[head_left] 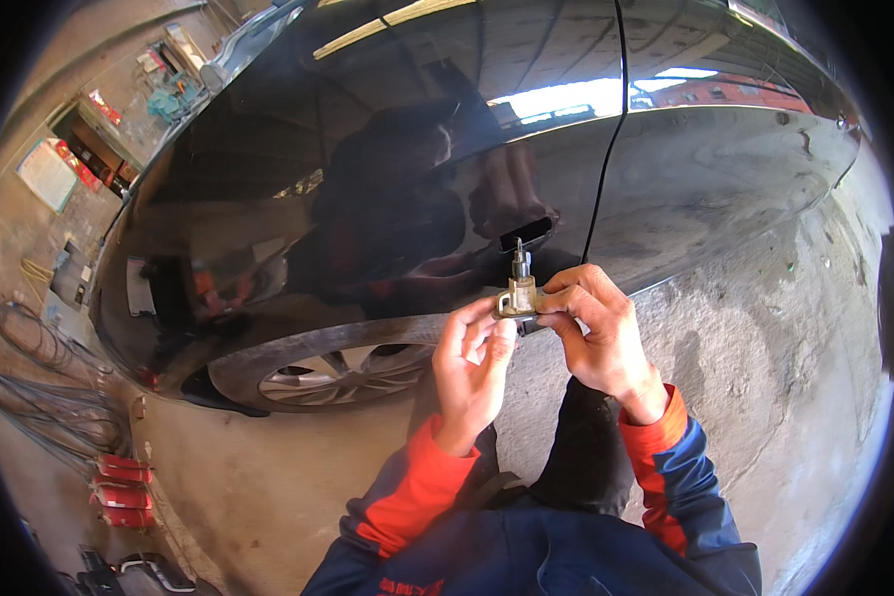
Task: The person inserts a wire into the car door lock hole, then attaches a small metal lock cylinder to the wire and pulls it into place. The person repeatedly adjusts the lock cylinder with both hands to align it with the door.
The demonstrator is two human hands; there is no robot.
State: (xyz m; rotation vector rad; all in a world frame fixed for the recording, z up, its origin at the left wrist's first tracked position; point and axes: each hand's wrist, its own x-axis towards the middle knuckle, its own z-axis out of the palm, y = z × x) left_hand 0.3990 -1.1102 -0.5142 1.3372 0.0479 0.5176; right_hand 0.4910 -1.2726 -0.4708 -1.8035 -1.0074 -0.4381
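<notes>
White glare on bodywork (417, 189); edges dark, bent.

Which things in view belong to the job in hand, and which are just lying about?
Job in hand:
small pale fitting, held by left hand and right hand
black car, probably, just beyond it

Apparently lying about:
coiled dark cables
red cylinders

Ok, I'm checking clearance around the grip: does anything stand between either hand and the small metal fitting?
Nothing visible does. The left hand and right hand both hold the metal fitting directly, one from each side, with no glove or cloth between. The dark car panel lies behind it.
</notes>
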